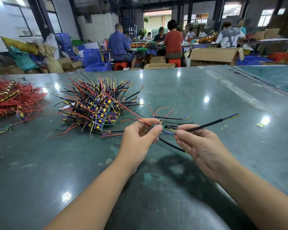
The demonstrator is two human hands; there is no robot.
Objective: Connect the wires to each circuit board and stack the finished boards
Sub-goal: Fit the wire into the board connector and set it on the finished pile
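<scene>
Assembly workshop: seated workers (120, 43), cardboard boxes (213, 56)

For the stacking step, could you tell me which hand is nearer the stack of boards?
Left. The left hand is just right of the stack; the right hand is farther right, pinching a black cable.

Left hand (140, 136) and right hand (195, 143) raised, each grip pinched.

Black cable (204, 126), glossy green table (206, 90)
</scene>
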